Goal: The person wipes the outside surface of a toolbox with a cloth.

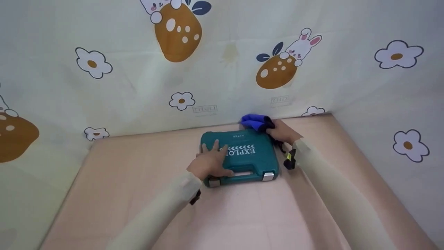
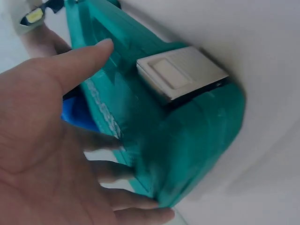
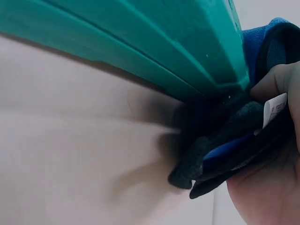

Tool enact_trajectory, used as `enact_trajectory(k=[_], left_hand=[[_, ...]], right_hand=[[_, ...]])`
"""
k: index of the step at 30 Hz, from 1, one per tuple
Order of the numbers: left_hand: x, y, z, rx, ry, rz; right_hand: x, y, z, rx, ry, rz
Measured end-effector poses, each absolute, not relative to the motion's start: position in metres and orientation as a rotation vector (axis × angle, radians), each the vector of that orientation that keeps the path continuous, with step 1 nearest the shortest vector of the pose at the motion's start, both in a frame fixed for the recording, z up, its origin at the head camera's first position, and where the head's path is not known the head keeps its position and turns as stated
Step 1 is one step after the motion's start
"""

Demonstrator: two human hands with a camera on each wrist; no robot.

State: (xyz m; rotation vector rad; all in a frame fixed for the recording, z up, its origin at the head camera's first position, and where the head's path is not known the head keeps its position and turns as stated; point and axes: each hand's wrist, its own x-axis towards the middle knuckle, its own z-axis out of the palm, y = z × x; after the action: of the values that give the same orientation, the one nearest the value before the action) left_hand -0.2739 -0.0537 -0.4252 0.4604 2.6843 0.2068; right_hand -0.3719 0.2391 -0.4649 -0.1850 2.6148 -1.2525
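Note:
A green plastic tool case [image 1: 265, 159] with white lettering and two silver latches lies flat on the pink surface, its handle towards me. My left hand [image 1: 209, 163] rests on the left part of its lid with fingers spread; in the left wrist view a metal latch [image 2: 183, 72] shows beside the thumb. At the case's far right corner, my right hand [image 1: 284, 132] grips a folded blue cloth [image 1: 255, 121] with dark edging. The right wrist view shows the cloth [image 3: 234, 136] bunched against the case's side [image 3: 187, 51], a white tag [image 3: 274, 108] sticking out near the thumb.
The pink surface [image 1: 138, 173] runs back to a pale wall covering [image 1: 131, 93] printed with rabbits, flowers and orange fruit. The case's far edge lies close to that back wall. Another patterned side [image 1: 385, 114] rises on the right.

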Motion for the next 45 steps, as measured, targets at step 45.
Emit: enact_trajectory(k=[45], left_hand=[[-0.296, -0.043, -0.444, 0.675, 2.86, 0.033]], right_hand=[[-0.28, 0.249, -0.489, -0.186, 2.542, -1.557]])
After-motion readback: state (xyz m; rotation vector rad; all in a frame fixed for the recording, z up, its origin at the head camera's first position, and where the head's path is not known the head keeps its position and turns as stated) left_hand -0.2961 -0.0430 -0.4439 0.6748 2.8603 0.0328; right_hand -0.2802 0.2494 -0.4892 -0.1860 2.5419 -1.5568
